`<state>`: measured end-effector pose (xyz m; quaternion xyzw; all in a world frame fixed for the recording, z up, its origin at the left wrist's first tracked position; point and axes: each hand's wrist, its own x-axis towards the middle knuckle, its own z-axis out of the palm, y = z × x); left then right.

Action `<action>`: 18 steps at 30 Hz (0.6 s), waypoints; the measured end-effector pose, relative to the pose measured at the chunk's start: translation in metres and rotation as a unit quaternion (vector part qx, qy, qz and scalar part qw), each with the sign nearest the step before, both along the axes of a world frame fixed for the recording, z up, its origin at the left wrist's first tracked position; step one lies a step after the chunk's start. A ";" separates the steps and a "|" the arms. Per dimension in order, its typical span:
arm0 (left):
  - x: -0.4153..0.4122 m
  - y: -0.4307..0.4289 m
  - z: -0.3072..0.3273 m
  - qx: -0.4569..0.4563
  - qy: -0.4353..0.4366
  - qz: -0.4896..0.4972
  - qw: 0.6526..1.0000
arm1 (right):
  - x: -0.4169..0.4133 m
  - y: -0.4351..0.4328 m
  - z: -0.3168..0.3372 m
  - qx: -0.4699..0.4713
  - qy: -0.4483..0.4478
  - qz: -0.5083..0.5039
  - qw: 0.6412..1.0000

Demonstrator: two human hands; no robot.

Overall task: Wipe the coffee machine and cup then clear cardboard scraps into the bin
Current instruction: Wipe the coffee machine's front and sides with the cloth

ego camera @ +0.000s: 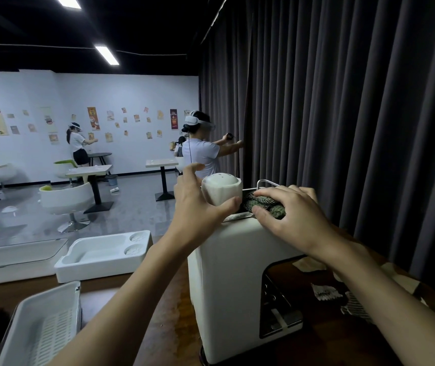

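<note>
A white coffee machine (pixel 227 281) stands on the wooden counter (pixel 158 307) in front of me. My left hand (pixel 198 204) grips a white cup (pixel 220 190), upside down, just above the machine's top left edge. My right hand (pixel 290 215) presses a green-grey cloth (pixel 261 203) onto the machine's top. Cardboard scraps (pixel 327 293) lie on the counter to the right of the machine, partly hidden by my right forearm.
A white foam tray (pixel 105 256) sits at the counter's far left edge, and a white plastic basket (pixel 42 326) stands at the near left. A dark curtain (pixel 343 114) hangs close behind the machine. Beyond the counter are tables, chairs and two people wearing headsets.
</note>
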<state>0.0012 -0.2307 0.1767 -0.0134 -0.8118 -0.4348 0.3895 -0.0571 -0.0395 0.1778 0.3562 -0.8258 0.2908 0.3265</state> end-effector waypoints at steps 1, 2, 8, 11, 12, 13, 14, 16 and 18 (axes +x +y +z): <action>0.000 0.000 0.000 -0.002 0.005 0.003 1.000 | 0.000 0.000 0.000 0.000 0.001 0.000 1.000; 0.000 0.001 0.000 0.006 0.000 -0.009 1.000 | 0.000 0.000 0.000 0.000 0.001 -0.001 1.000; 0.001 0.001 -0.001 0.005 0.016 -0.007 1.000 | 0.000 0.000 0.001 0.005 -0.004 0.000 1.000; 0.000 0.000 -0.001 0.011 0.006 -0.021 1.000 | 0.000 0.000 0.001 0.004 -0.008 0.003 1.000; 0.000 0.000 -0.001 0.024 -0.006 -0.036 0.999 | 0.000 0.000 0.001 0.005 -0.011 0.004 1.000; 0.000 0.000 -0.001 0.032 -0.010 -0.046 0.998 | 0.001 0.000 0.001 0.005 -0.013 0.004 1.000; 0.000 -0.001 -0.002 0.034 -0.007 -0.049 0.998 | 0.001 0.000 0.001 0.004 -0.014 0.005 1.000; -0.001 -0.002 -0.002 0.032 0.004 -0.043 0.999 | 0.001 0.000 0.000 0.005 -0.016 0.005 1.000; -0.002 -0.005 -0.002 0.030 -0.006 -0.040 0.999 | 0.001 0.001 0.001 0.009 -0.017 0.005 1.000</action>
